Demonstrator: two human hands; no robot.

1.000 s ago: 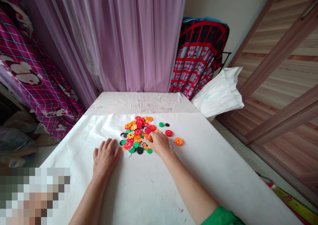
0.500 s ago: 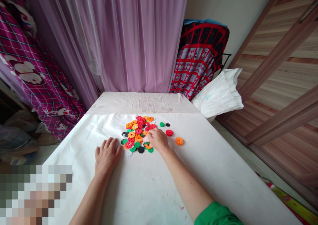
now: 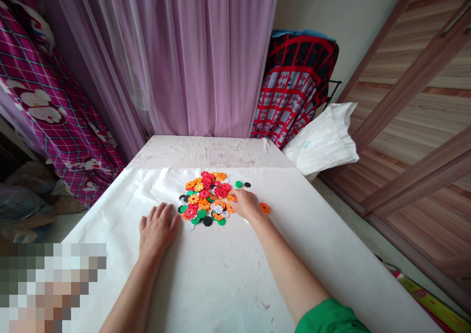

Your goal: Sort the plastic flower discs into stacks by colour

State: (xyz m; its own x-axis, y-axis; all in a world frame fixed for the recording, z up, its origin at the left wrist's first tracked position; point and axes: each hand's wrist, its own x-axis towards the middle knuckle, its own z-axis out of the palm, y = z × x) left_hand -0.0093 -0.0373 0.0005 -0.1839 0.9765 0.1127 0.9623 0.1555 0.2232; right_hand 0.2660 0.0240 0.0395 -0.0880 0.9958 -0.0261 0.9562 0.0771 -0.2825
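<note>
So: table [image 3: 294,254] is carrying a pile [image 3: 204,195] of coloured discs, centre. Left hand [image 3: 157,230] is lying flat beside it, fingers apart. Right hand [image 3: 246,203] is touching the pile's right edge (can't tell if pinching anything). Orange disc [image 3: 264,208] is sitting just right of it.

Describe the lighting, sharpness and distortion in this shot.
Head view: soft, even light, faint shadows beside the left hand and right hand; the pile of plastic discs is sharp; wide-angle stretch slants the wooden panels at right; a pixelated block masks the lower-left corner.
</note>
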